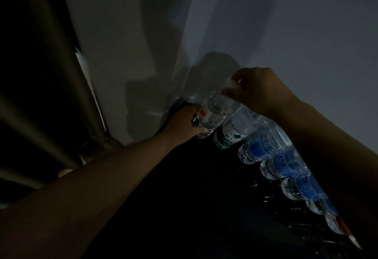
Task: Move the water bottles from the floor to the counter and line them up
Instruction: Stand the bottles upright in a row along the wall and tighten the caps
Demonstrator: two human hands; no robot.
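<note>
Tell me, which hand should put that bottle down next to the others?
Probably the left hand: it grips the clear bottle low down, while the right hand only pinches the cap.

In dim light, the left hand [184, 125] grips the lower body of a clear bottle [216, 108], fingers curled round its base. The right hand [260, 93] pinches the white cap [232, 84] at the top. Just beside the held bottle, on the right hand's side, stands a green-labelled bottle [230, 136]. Beyond that a row of blue-labelled bottles [263, 150] runs back under the right forearm, along the pale wall [296, 34]. Below both grips lies the dark counter [194, 197]; whether the held bottle's base touches it cannot be told. Well apart from the left hand hang dark upright folds [41, 85].
</note>
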